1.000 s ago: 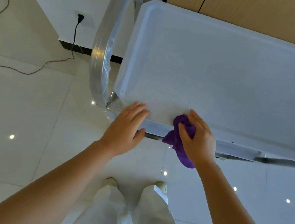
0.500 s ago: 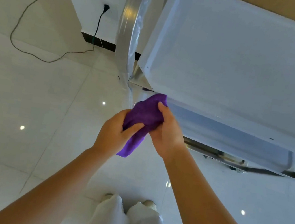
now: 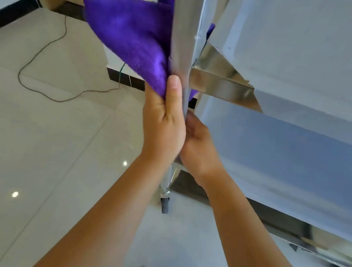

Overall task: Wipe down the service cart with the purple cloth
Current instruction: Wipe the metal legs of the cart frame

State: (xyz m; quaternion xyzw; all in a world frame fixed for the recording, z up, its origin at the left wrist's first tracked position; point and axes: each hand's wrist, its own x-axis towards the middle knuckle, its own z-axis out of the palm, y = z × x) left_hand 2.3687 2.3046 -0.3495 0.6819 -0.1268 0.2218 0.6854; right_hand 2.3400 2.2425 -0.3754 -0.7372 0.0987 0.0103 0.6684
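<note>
Standing at the corner of the shiny stainless-steel service cart point(image 3: 293, 66), the person is reaching both bare arms forward to its upright metal corner post point(image 3: 185, 33). The left hand point(image 3: 163, 122) is pinching the fluffy purple microfibre cloth point(image 3: 132, 34) against the left face of that post, with the thumb lying straight up along the metal and the cloth's lower edge caught under it; the other fingers of that hand are hidden behind the cloth. Above the left thumb, the cloth is fanning out in a loose fold to the left of the post, and a small purple edge is showing on the post's far side. The right hand point(image 3: 199, 150) is lying just below and to the right of the left, touching it, its fingers reaching round the back of the post out of sight, so whether they are curling round anything cannot be told. To the right of both hands the cart's pale shelves are stretching away. Below the wrists, a small grey caster wheel point(image 3: 165, 205) is resting on the glossy white tiled floor point(image 3: 31, 158), and far to the left of the fingers a thin dark cable point(image 3: 44, 51) is trailing over the tiles.
</note>
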